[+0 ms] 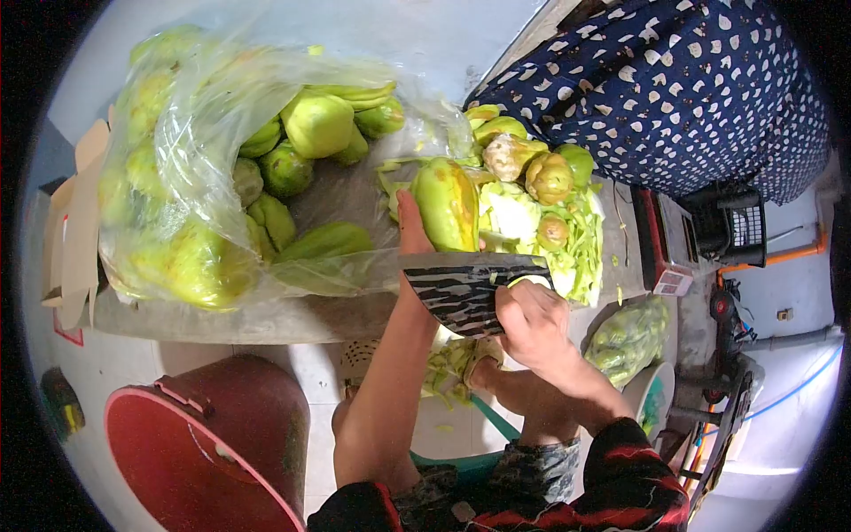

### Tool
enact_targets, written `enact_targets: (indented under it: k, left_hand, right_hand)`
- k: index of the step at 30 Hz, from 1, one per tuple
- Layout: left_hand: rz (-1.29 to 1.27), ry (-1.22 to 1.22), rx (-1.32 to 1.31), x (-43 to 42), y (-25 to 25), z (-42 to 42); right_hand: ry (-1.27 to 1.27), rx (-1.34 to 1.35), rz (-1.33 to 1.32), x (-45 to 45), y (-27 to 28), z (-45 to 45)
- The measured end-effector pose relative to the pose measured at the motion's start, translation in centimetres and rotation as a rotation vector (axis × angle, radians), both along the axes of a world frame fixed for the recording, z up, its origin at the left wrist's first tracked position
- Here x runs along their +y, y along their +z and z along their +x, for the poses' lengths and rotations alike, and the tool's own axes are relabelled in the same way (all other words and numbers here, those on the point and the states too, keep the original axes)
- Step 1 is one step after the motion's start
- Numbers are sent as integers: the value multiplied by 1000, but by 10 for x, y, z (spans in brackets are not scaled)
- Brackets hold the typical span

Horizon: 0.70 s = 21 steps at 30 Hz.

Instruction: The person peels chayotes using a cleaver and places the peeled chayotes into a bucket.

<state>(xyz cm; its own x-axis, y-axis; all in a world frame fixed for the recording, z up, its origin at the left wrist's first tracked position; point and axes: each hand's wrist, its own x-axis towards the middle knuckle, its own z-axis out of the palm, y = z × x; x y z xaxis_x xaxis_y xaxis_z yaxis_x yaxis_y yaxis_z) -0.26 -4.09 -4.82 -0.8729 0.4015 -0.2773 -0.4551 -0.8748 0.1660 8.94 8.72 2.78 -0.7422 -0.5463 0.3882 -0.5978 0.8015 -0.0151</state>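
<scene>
A large yellow-green fruit with orange-brown patches, like a green papaya [445,206], lies in my left hand [413,229]. The thumb rests along its left side and the other fingers are mostly hidden behind it and the blade. My right hand [534,319] is closed around the handle of a broad cleaver [461,291], its dark blade streaked with pale marks. The blade spans just below the fruit's near end, across my left wrist; whether it touches cannot be made out. Right of the fruit sits a heap of green peelings [583,266] with several browned fruits [549,177] on it.
A clear plastic bag [191,133] full of similar fruits covers the table's left. A red bucket [208,426] stands on the floor at lower left. Beyond the peelings are a person's dark patterned clothing [656,89] and a red-sided scale [667,239]. Another filled bag [631,337] lies at right.
</scene>
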Motion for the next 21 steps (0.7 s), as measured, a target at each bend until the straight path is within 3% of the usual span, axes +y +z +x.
enact_targets:
  k: [5,7,12,16,18,19,21]
  left_hand:
    - [-38,61,21,2,3,1]
    - [101,123,-18,2,17,7]
    - [163,123,-13,11,-6,6]
    - [77,88,-36,11,-4,12]
    - [-179,-53,-56,7,8,10]
    - [-255,-11,-58,8,18,9]
    - [-218,-32,-72,4,23,7]
  right_hand:
    - [-4,13,50,3,-6,-9]
    - [-47,36,67,6,-10,-15]
    - [-63,34,26,11,-14,-20]
    - [-206,16,70,34,-36,-37]
    - [-372,-65,38,43,-33,-53]
    - [-401,-62,21,45,-28,-53]
    - [-428,-64,5,44,-21,-48]
